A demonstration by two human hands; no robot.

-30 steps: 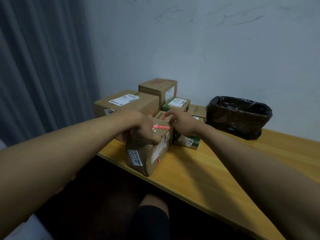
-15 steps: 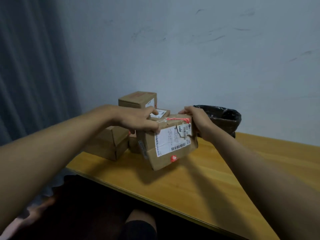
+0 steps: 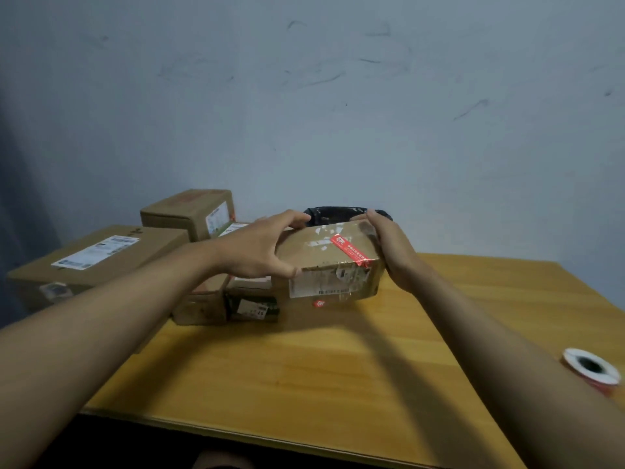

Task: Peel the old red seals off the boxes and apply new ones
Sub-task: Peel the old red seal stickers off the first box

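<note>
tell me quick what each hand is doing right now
Left hand: grips the left end of the cardboard box.
Right hand: fingers curled round the box's right end.

Box held between left hand and right hand above worktop; other boxes left; bin behind; tape roll right.

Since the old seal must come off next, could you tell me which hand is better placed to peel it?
Probably the right hand: the red seal lies near it on the box, while the left hand grips the far side.
</note>
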